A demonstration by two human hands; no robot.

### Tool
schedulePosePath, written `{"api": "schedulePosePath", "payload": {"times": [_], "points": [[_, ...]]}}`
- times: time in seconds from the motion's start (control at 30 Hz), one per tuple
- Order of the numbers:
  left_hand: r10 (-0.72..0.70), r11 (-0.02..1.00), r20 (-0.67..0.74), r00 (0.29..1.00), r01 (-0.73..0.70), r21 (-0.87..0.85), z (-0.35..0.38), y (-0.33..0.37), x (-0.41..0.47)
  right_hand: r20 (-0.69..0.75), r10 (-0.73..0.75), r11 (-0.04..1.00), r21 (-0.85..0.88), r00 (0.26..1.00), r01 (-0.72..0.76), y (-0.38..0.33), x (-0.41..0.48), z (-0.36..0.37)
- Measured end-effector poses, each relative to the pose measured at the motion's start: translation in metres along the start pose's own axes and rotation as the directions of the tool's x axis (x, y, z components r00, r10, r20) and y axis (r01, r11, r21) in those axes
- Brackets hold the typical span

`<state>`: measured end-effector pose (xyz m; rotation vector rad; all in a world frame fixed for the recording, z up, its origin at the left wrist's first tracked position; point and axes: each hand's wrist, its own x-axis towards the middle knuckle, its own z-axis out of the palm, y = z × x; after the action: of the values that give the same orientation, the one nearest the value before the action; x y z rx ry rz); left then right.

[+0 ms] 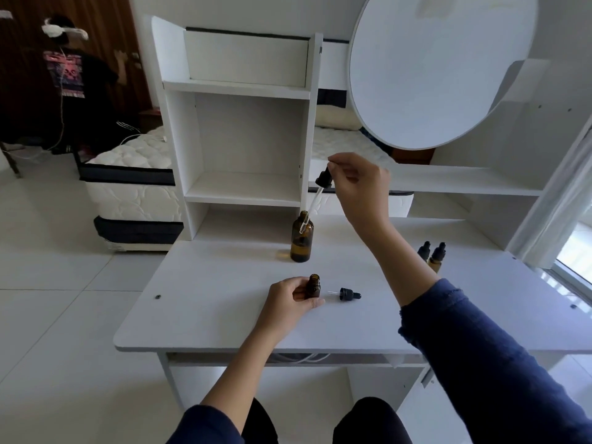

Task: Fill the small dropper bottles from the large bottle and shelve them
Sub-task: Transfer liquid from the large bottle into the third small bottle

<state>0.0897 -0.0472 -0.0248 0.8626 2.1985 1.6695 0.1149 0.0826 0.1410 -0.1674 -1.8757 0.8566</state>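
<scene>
Head view of a white laminate desk (224, 315) with a white open shelf unit (246, 136) standing at its rear left and a large round white panel (442, 65) leaning at the rear right. The right hand (358, 184) pinches the black rubber bulb of a long glass dropper pipette (315, 200); the pipette is tilted, its tip lowered into the open neck of the large amber glass bottle (301, 238), which stands upright on the desk in front of the shelf unit. The left hand (288, 299) rests on the desk and grips a small uncapped amber dropper bottle (313, 286), held upright. Just right of that bottle, a short black-capped dropper (349, 294) lies on its side on the desk, apart from the hand. 2 further small amber bottles with black dropper caps (432, 253) stand upright, side by side, at the right of the desk, partly hidden behind the right forearm. The shelf compartments in view hold no bottles.
</scene>
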Motion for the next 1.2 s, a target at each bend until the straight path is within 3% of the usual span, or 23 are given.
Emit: {"api": "schedulePosePath", "payload": {"times": [0.87,1.2], "points": [[0.041,0.998,-0.034,0.999,-0.039,0.043,0.001,0.001,-0.003,0.083,0.012,0.999,-0.047,0.996,-0.008,0.018,-0.053,-0.020],[0.041,0.998,-0.032,0.999,-0.040,0.052,0.001,0.000,-0.003,0.117,-0.062,0.993,-0.093,0.991,0.073,0.024,-0.051,-0.015]]}}
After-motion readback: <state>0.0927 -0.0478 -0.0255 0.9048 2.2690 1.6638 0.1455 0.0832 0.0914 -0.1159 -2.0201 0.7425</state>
